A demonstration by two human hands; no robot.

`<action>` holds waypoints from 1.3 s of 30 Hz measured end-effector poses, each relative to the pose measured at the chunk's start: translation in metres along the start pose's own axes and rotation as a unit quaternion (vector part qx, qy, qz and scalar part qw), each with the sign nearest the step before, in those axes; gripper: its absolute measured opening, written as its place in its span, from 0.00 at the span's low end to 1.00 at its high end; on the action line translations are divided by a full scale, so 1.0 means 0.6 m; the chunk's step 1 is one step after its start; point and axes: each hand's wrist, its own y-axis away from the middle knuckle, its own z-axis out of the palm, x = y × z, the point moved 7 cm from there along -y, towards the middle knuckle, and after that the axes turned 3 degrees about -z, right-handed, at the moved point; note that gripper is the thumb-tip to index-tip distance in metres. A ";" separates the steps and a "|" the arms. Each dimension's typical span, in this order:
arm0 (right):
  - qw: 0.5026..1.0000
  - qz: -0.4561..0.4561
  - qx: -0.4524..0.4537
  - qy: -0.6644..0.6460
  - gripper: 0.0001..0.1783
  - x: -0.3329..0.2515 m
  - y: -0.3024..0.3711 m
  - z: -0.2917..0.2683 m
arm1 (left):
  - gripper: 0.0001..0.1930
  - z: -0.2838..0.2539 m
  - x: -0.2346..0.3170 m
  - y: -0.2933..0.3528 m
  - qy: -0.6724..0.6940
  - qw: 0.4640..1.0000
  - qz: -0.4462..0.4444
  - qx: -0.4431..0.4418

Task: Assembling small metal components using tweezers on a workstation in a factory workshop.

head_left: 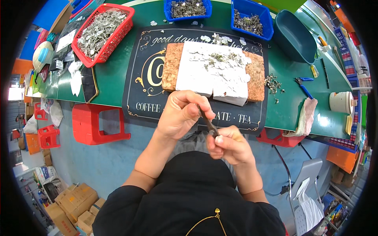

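Note:
My right hand (233,146) is closed round the lower end of a slim dark metal tool (208,124) that looks like pliers, with a pivot close to the thumb. The tool slants up and left to my left hand (179,115). My left fingers are pinched at its tip; what they hold is too small to make out. Just beyond my hands lies a white covered pad (193,80) on a speckled brown block (256,74). Small metal pieces (220,59) and white flakes are scattered on the pad. Beneath is a black printed mat (136,84).
A red basket (91,63) of metal pieces stands at the left. Two blue bins (189,18) (252,34) hold small parts, beside a dark green tub (293,37). Blue-handled pliers (305,88), a cloth (305,118) and a white roll (341,102) lie right. Red stools (92,126) stand below the table.

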 end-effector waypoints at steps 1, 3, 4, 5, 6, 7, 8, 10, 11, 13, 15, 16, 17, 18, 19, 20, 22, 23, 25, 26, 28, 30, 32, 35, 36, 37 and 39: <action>0.994 0.037 -0.051 -0.094 0.15 0.013 0.000 0.014 | 0.14 -0.001 -0.003 0.001 0.044 0.999 0.003 -0.026; 0.951 0.101 -0.141 -0.256 0.16 0.036 0.003 0.036 | 0.12 0.000 -0.008 0.002 0.088 0.995 0.005 -0.053; 0.932 0.112 -0.145 -0.312 0.16 0.044 0.002 0.040 | 0.12 -0.004 -0.014 0.002 0.097 0.995 -0.002 -0.031; 0.910 0.122 -0.148 -0.367 0.16 0.049 0.004 0.043 | 0.11 -0.008 -0.018 0.001 0.106 0.994 -0.010 -0.010; 0.911 0.121 -0.148 -0.366 0.16 0.047 0.008 0.042 | 0.11 -0.006 -0.016 -0.001 0.106 0.994 -0.010 -0.011; 0.932 0.090 -0.121 -0.330 0.15 0.041 0.009 0.032 | 0.11 -0.003 -0.011 -0.005 0.019 1.000 -0.011 0.008; 0.949 0.062 -0.095 -0.293 0.15 0.034 0.010 0.021 | 0.11 0.001 0.000 -0.006 -0.070 0.997 -0.010 0.030; 0.985 -0.090 0.108 0.102 0.15 -0.024 0.033 -0.045 | 0.10 0.002 0.059 -0.016 -0.387 0.914 0.080 0.093; 0.925 -0.235 0.191 0.231 0.15 -0.078 0.054 -0.053 | 0.10 0.000 0.095 -0.021 -0.554 0.807 0.142 0.142; 0.809 -0.259 0.377 0.370 0.12 -0.137 0.107 -0.102 | 0.07 0.008 0.138 -0.044 -0.740 0.615 0.224 0.156; 0.703 -0.242 0.438 0.505 0.13 -0.175 0.130 -0.140 | 0.07 -0.003 0.140 -0.056 -0.746 0.613 0.189 0.179; 0.681 -0.206 0.460 0.531 0.13 -0.182 0.132 -0.153 | 0.07 -0.004 0.134 -0.062 -0.770 0.587 0.181 0.175; 0.658 -0.169 0.479 0.556 0.13 -0.186 0.133 -0.162 | 0.06 -0.005 0.127 -0.067 -0.792 0.559 0.173 0.171; 0.657 -0.170 0.479 0.556 0.13 -0.188 0.132 -0.164 | 0.06 -0.003 0.125 -0.070 -0.771 0.580 0.190 0.182; 0.626 -0.169 0.490 0.583 0.13 -0.193 0.132 -0.159 | 0.06 -0.005 0.123 -0.072 -0.771 0.580 0.189 0.182; 0.595 -0.168 0.499 0.608 0.12 -0.197 0.133 -0.153 | 0.06 -0.007 0.121 -0.073 -0.777 0.572 0.195 0.179; 0.614 -0.195 0.502 0.577 0.12 -0.193 0.138 -0.147 | 0.07 -0.009 0.118 -0.072 -0.783 0.563 0.198 0.176; 0.631 -0.222 0.505 0.545 0.12 -0.191 0.142 -0.143 | 0.06 -0.010 0.120 -0.068 -0.773 0.571 0.208 0.183; 0.669 -0.236 0.464 0.531 0.11 -0.184 0.136 -0.121 | 0.06 -0.008 0.121 -0.062 -0.763 0.580 0.217 0.188; 0.703 -0.250 0.421 0.516 0.11 -0.180 0.127 -0.104 | 0.06 -0.010 0.121 -0.061 -0.748 0.600 0.197 0.204; 0.708 -0.284 0.371 0.530 0.09 -0.176 0.111 -0.073 | 0.05 -0.008 0.120 -0.065 -0.732 0.619 0.178 0.223; 0.712 -0.294 0.350 0.533 0.08 -0.171 0.098 -0.056 | 0.04 0.007 0.117 -0.075 -0.761 0.586 0.193 0.204; 0.732 -0.289 0.343 0.514 0.08 -0.166 0.092 -0.051 | 0.04 0.008 0.116 -0.075 -0.769 0.568 0.217 0.199; 0.799 -0.280 0.286 0.449 0.06 -0.143 0.076 -0.041 | 0.06 0.021 0.118 -0.053 -0.758 0.569 0.257 0.187; 0.802 -0.292 0.271 0.444 0.06 -0.139 0.067 -0.032 | 0.07 0.038 0.120 -0.035 -0.741 0.563 0.325 0.167; 0.807 -0.304 0.253 0.439 0.07 -0.134 0.058 -0.023 | 0.09 0.055 0.122 -0.011 -0.720 0.553 0.392 0.147; 0.817 -0.281 0.243 0.442 0.07 -0.123 0.045 -0.012 | 0.12 0.071 0.110 0.013 -0.725 0.549 0.396 0.132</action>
